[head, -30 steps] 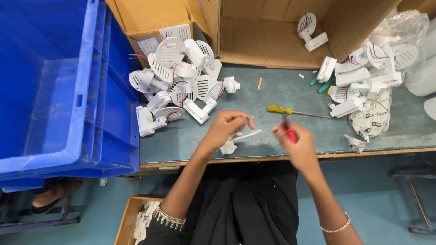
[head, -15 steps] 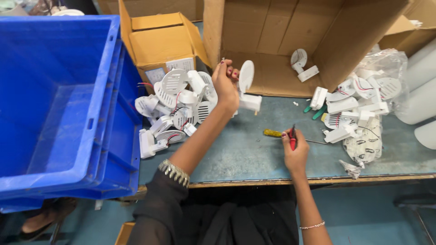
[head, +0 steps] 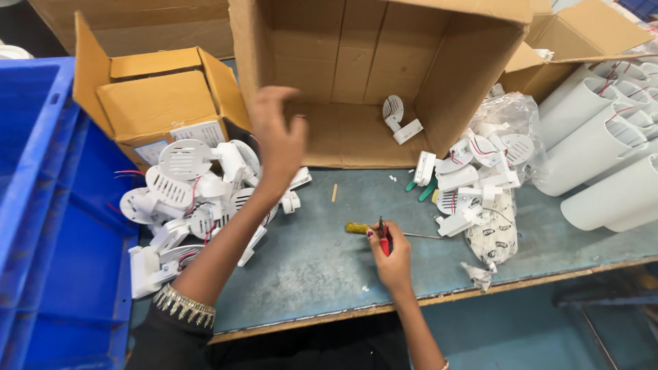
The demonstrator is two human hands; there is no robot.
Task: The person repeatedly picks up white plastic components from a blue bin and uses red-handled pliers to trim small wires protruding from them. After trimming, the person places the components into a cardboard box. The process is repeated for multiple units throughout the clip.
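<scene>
A large brown cardboard box point(head: 384, 75) lay on its side at the back of the surface, mouth open. Left of it stood a smaller brown carton point(head: 157, 103) bearing a white rectangular label point(head: 199, 133). A clear plastic bag point(head: 510, 113) sat right.

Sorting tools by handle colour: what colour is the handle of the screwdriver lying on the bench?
Yellow: the screwdriver handle shows clearly in the head view.

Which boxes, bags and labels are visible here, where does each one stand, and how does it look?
Large brown cardboard box: bench back, lying open toward the person, one white part inside.
Small brown cardboard box: left of it, flaps open.
White paper label: on the small box's front, rectangular.
Clear plastic bag: right of the large box, crumpled.
Blue plastic crate: far left.
</scene>
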